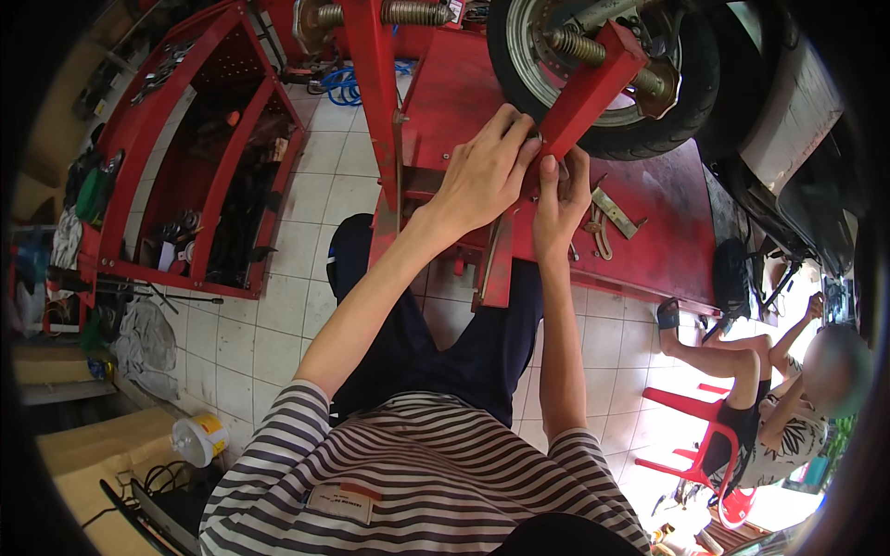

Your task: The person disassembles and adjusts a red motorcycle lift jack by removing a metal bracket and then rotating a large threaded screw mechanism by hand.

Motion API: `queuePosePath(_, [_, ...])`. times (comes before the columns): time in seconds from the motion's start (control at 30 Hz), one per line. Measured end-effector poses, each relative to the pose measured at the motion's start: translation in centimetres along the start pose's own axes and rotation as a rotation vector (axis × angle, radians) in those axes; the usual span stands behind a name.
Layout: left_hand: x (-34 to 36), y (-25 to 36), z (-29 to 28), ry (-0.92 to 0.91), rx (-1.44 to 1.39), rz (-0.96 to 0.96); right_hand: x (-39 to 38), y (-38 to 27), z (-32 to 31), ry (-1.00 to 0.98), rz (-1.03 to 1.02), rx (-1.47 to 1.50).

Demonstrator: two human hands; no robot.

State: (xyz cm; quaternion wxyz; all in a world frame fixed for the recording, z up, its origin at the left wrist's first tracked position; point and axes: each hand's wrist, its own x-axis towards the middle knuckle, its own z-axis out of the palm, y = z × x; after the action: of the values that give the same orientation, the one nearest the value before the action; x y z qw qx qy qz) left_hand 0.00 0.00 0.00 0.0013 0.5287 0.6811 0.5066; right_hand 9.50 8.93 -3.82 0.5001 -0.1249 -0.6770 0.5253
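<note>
Both my hands work at the lower end of the right red upright [593, 91] of a wheel clamp. My left hand [482, 176] reaches in from the left, its fingers curled together against the upright's foot. What the fingertips pinch there is hidden. My right hand [561, 199] is closed at the other side, its thumb up against the foot and its fingers bent behind. Whatever it grips is covered too. A thick threaded screw [579, 46] passes through the upright's top. The left red upright [371, 102] stands apart, with its own screw [417, 13].
A motorcycle wheel [686, 111] stands on the red lift table [649, 269] just beyond my hands. A metal plate [618, 213] and a slotted bracket [601, 233] lie right of them. A red tool cart [139, 213] is at left; a person [742, 371] sits at right.
</note>
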Motion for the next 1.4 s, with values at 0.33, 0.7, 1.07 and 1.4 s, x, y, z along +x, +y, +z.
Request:
queuePosePath(0.33, [0.4,-0.6,0.6,0.011,-0.287,-0.107,0.1,-0.1,0.3,0.024,-0.044,0.014])
queuePosePath(0.7, [0.6,0.0,-0.5,-0.006,-0.044,-0.054,0.0,0.0,0.6,0.030,-0.045,0.018])
queuePosePath(1.07, [1.8,-2.3,-2.4,-0.213,0.287,0.193,-0.2,-0.4,0.6,0.022,-0.028,0.020])
queuePosePath(1.4, [0.1,1.1,-1.4,-0.104,-0.039,-0.148,-0.2,0.1,0.4,0.031,-0.033,-0.015])
